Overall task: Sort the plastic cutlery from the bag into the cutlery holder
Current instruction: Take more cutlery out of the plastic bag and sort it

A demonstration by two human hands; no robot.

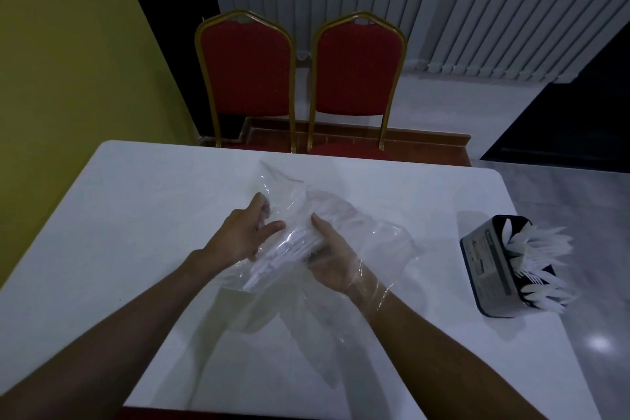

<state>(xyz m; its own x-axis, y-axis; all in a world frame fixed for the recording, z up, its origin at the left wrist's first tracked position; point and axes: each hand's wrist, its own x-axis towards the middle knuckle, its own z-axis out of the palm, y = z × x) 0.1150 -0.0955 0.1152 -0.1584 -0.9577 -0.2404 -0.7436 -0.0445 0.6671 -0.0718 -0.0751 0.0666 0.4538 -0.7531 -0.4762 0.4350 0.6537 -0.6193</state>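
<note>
A clear plastic bag [368, 239] is held above the middle of the white table [136, 215]. Inside it lies a bundle of white plastic cutlery [289, 249]. My left hand [238, 232] grips the bag's left side, thumb and fingers pinching the film near the bundle. My right hand [327, 259] is inside the bag, film covering its wrist, and its fingers curl around the cutlery bundle. At the table's right edge stands the dark cutlery holder [494, 266], with several white pieces [542, 249] sticking out of it.
Two red chairs with gold frames [249, 75] [358, 78] stand beyond the table's far edge. A yellow wall [68, 44] runs along the left. Grey floor [596, 317] lies to the right of the table.
</note>
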